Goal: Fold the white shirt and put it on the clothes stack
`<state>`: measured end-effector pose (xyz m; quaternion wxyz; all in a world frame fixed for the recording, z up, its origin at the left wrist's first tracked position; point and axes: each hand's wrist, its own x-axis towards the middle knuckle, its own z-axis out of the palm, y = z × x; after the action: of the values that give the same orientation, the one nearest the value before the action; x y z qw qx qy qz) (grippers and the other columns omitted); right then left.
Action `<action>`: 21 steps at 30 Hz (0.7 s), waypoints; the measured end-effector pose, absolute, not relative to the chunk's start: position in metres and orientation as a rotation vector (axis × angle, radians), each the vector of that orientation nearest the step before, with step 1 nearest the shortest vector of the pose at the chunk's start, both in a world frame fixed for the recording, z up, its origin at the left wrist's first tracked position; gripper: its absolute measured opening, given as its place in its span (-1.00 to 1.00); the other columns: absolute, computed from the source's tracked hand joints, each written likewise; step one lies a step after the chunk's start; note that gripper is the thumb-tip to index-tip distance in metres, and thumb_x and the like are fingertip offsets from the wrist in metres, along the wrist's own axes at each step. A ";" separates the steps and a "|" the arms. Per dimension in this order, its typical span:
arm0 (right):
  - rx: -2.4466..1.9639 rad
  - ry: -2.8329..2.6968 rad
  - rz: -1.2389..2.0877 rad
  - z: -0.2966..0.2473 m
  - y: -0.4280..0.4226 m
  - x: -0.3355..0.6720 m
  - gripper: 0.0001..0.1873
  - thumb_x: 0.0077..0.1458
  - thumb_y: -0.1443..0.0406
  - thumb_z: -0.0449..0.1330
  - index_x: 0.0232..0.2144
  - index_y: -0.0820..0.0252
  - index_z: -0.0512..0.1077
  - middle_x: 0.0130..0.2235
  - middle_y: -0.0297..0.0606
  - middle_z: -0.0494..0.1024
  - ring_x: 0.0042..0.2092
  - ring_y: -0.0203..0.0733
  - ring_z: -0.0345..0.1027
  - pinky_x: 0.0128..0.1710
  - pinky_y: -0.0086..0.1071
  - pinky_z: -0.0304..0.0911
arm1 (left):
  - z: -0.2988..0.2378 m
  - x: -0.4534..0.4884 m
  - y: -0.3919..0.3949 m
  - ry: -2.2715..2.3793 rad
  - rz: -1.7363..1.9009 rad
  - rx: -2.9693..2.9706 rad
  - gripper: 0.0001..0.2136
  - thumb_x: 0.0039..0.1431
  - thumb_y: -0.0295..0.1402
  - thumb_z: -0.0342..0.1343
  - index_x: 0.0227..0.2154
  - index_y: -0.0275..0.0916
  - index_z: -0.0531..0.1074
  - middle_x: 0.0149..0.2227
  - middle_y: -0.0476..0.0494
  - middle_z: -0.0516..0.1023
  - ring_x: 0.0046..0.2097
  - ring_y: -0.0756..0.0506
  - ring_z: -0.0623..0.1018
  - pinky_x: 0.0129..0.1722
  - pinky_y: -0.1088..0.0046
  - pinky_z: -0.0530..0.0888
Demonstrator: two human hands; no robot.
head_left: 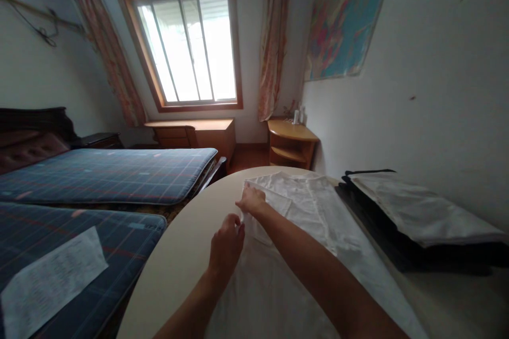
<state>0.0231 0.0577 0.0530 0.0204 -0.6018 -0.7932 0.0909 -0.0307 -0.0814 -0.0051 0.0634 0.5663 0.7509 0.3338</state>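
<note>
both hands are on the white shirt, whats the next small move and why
Probably fold that edge in toward the middle: the left hand and right hand both pinch the left edge of the white shirt, which lies flat on the table.

The left hand [226, 243] and right hand [251, 201] are pinching a white shirt [310, 206] of thin, matt woven cloth, which is creasing softly near the table's left edge. The table [186, 254] is showing a smooth, pale, low-sheen top. Along its right edge, glossy clear plastic bags [417, 206] are catching light. The bed cover [107, 175] is looking like matt checked cloth, and the corner shelf [292, 143] is showing varnished wood.
</note>
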 end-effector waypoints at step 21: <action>-1.459 -2.064 0.577 0.063 0.076 0.109 -0.57 0.17 0.30 0.10 0.06 0.31 0.49 -0.01 -0.14 0.59 0.00 -0.17 0.49 0.05 -0.45 0.29 | 0.034 0.009 -0.086 1.564 1.286 1.844 -0.77 0.21 -0.53 -0.02 -0.17 -0.21 0.49 -0.09 -0.12 0.54 -0.23 -0.05 0.52 -0.10 0.40 0.41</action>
<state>0.1085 0.0764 0.0631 0.2711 -0.5416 -0.7663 0.2142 0.0091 -0.0858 0.0339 0.2000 0.6598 0.5596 0.4599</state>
